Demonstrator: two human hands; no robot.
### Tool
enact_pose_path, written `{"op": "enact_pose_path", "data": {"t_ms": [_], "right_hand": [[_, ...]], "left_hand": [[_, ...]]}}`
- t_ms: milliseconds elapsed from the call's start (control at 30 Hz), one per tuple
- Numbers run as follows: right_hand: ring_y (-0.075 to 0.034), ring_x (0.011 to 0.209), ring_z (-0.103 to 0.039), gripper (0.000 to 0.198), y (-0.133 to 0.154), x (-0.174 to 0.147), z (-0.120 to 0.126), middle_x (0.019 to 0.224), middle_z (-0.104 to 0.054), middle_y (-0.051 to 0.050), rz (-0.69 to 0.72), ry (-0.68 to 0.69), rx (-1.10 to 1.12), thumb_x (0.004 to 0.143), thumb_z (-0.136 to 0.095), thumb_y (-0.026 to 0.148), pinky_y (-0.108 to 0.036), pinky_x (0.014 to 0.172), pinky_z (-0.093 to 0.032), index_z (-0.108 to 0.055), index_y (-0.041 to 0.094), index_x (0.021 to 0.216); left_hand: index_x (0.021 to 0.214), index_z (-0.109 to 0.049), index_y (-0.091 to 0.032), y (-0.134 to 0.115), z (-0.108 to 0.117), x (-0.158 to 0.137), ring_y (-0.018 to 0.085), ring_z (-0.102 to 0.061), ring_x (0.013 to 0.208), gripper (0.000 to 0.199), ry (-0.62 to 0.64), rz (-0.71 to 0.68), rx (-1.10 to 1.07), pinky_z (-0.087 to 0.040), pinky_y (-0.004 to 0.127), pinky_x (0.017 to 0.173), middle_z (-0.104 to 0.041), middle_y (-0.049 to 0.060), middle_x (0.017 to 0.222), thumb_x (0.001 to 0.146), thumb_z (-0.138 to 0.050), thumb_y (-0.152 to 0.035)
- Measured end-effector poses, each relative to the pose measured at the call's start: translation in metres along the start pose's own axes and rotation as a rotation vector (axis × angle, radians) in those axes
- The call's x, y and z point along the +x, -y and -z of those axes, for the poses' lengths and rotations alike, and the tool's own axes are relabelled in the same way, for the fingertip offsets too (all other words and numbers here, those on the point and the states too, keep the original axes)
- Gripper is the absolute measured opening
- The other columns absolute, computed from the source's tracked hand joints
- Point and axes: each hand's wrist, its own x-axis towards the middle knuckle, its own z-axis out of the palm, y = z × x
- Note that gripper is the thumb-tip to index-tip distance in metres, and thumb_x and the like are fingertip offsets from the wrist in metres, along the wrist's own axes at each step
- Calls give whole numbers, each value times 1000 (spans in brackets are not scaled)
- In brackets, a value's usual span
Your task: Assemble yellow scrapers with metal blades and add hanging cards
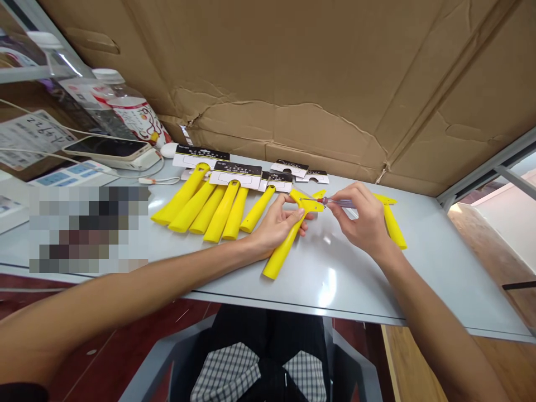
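My left hand (pixel 277 222) is wrapped round a yellow tool (pixel 281 254) with a long handle and a forked head; its exact kind I cannot make out. The handle slants down towards the table's front edge. My right hand (pixel 360 216) pinches a screwdriver (pixel 344 203) with a see-through purplish handle. Its shaft lies level across the forked head, close to small screws there; whether the tip sits in a screw is unclear. Right of that hand, a similar yellow tool (pixel 394 228) lies on the table. Several yellow handles with printed header cards (pixel 235 175) lie in a row to the left.
A cardboard sheet (pixel 272 72) stands along the back of the grey table (pixel 326 301). At the back left are plastic bottles (pixel 134 114), a phone (pixel 108 146), cables and a power strip (pixel 71 174). A pixelated patch covers the table's left part.
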Motion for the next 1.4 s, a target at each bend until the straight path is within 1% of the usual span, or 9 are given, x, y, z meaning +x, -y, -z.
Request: {"op": "enact_pose_path", "data": {"t_ms": [167, 367, 567, 700, 767, 900, 1000, 1200, 1400], "right_hand": [[-14, 66, -65, 10, 0, -3, -2, 82, -71, -1, -33, 24, -24, 104, -62, 21, -29, 60, -53, -61, 24, 94], [-13, 57, -63, 10, 3, -3, 1, 84, -75, 0, -111, 58, -26, 93, -63, 21, -29, 54, -51, -55, 25, 98], [-13, 54, -65, 13, 0, -4, 0, 74, -76, 1, -109, 32, -57, 102, -67, 32, -26, 52, -48, -60, 25, 93], [-13, 48, -63, 19, -1, -5, 0, 65, -73, 2, -182, 53, -109, 104, -64, 40, -26, 49, -44, -61, 24, 94], [-13, 47, -62, 13, 1, -5, 2, 66, -72, 3, -210, 89, -82, 101, -65, 36, -26, 50, -44, -59, 24, 98], [-13, 51, -60, 10, 4, -2, 4, 76, -75, 1, -154, 111, -34, 93, -62, 23, -28, 53, -47, -54, 26, 99], [-13, 51, -61, 5, 3, -2, 4, 75, -76, 1, -147, 86, -38, 97, -62, 26, -28, 52, -47, -58, 25, 96], [-13, 50, -65, 13, -2, -6, 1, 70, -76, 1, -163, 74, -47, 101, -68, 34, -25, 52, -47, -69, 23, 95], [-13, 45, -59, 12, 1, -3, 4, 59, -66, 5, -193, 114, -68, 99, -64, 34, -25, 50, -41, -64, 23, 95]], "left_hand": [[113, -43, -24, -1, 0, 0, 13, -69, 64, 52, 6, 2, 10, -55, 30, 65, -82, 6, 95, 91, -84, -46], [112, -43, -24, 1, 0, 0, 13, -70, 65, 52, -1, -2, 12, -56, 30, 66, -81, 6, 96, 90, -84, -45], [113, -43, -23, 0, 0, 0, 13, -70, 66, 50, -27, 0, 17, -56, 29, 65, -81, 7, 95, 91, -83, -44], [113, -43, -23, -1, 0, -1, 13, -69, 66, 50, -15, 8, 33, -55, 30, 65, -81, 7, 96, 92, -83, -45], [113, -43, -24, -1, 0, 0, 13, -69, 65, 52, -11, 3, 26, -56, 30, 65, -81, 7, 95, 91, -84, -46], [113, -44, -23, 0, 1, 0, 13, -69, 66, 52, -15, 2, 18, -56, 30, 66, -81, 6, 95, 90, -84, -46], [113, -44, -23, 1, 1, 1, 13, -69, 66, 51, -26, 5, 21, -56, 30, 66, -81, 6, 95, 90, -84, -46], [112, -43, -23, 0, 1, 1, 13, -69, 65, 52, -16, 6, 9, -55, 30, 66, -81, 7, 96, 90, -85, -46], [114, -43, -23, -3, -1, -2, 13, -69, 67, 52, -20, 15, 11, -55, 30, 65, -81, 7, 96, 91, -84, -47]]}}
